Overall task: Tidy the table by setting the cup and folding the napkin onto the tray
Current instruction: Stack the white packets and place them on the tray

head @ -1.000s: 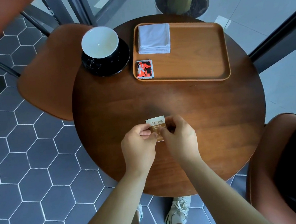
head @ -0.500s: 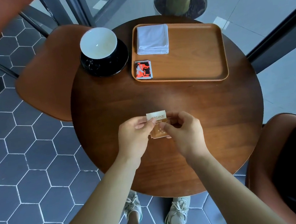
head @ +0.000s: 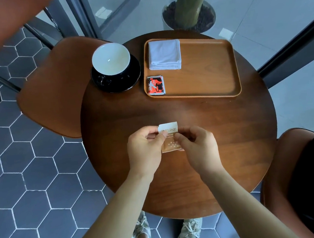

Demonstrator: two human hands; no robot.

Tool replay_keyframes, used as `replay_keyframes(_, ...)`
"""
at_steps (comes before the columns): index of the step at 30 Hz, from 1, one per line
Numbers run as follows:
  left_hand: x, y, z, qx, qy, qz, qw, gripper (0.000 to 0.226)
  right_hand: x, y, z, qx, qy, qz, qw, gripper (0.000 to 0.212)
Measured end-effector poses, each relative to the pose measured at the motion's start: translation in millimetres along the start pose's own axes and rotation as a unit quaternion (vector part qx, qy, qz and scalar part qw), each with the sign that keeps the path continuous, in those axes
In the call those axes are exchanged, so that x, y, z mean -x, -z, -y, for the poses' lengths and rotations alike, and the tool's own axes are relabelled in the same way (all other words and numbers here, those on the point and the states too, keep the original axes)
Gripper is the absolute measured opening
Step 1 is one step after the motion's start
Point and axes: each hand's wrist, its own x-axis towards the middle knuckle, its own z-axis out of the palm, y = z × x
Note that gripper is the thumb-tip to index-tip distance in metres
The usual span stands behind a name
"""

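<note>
Round wooden table (head: 227, 132): left hand (head: 145, 147) and right hand (head: 197, 147) pinch the Taikoo sachet (head: 169, 130), now drawn flatter; beyond the grip, the cup (head: 111, 59) waits off the tray (head: 204, 69).

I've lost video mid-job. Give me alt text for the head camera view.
The left hand and right hand both pinch a small packet over the near side of a round wooden table. At the far side, a white cup sits on a black saucer left of a wooden tray, which holds a folded white napkin and a red packet.
</note>
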Motion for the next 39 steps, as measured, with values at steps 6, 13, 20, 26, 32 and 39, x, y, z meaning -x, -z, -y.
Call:
replay_keyframes(6, -18, 13, -14, 0.003, -0.012, 0.075, 0.997, 0.016, -8, 0, 16, -0.032, -0.024, -0.029, 0.999, 0.012)
replay_keyframes(13, -46, 30, -20, -0.116, -0.096, 0.088, 0.985, 0.017, -50, 17, 38, -0.026, -0.014, -0.076, 0.997, 0.018)
replay_keyframes(20, -78, 8, -37, -0.282, -0.267, 0.058, 0.92, 0.023, -131, 30, 54, 0.009, 0.002, -0.09, 0.996, 0.016)
replay_keyframes(26, -95, -8, -52, -0.393, -0.294, 0.048, 0.87, 0.025, -177, 33, 44, 0.089, 0.002, -0.071, 0.993, 0.013)
replay_keyframes(32, -106, -15, -55, -0.436, -0.286, 0.038, 0.852, 0.022, -189, 27, 33, 0.175, 0.005, -0.037, 0.984, 0.011)
replay_keyframes(39, -116, -17, -53, -0.433, -0.317, 0.064, 0.842, 0.027, -183, 28, 39, 0.235, -0.003, -0.023, 0.972, 0.013)
